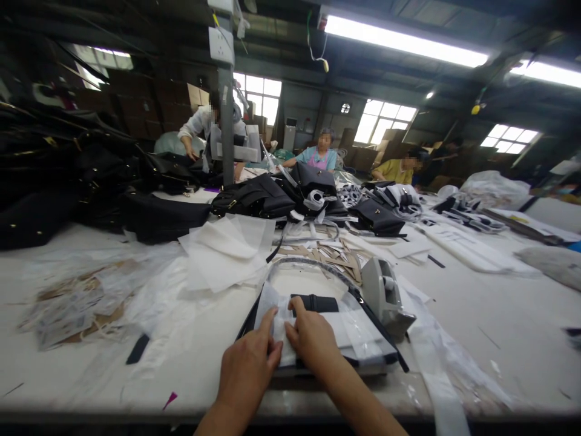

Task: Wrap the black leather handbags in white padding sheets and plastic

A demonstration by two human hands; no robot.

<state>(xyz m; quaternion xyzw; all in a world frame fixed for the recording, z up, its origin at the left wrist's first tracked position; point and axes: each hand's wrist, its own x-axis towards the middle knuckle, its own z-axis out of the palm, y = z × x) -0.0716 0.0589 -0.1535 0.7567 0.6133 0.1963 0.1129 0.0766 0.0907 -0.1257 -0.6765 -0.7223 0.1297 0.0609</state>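
A black handbag (363, 312) lies flat on the white table (476, 327) right in front of me, its front covered with white wrapping paper (349, 330). A black strap piece (315, 302) shows across the paper, and the bag's wrapped handle (308, 264) arcs beyond it. My left hand (247, 366) rests on the paper's near left part, fingers curled and pressing the sheet with the thumb raised. My right hand (313, 339) sits beside it, fingers bent down onto the paper just below the black strap piece. Both hands touch each other.
A grey tape dispenser (385, 293) stands just right of the bag. White tissue sheets (227, 254) lie to the left, paper tags (77, 309) further left. Black bags (158, 215) pile at left and mid-table. Three people work at the far end.
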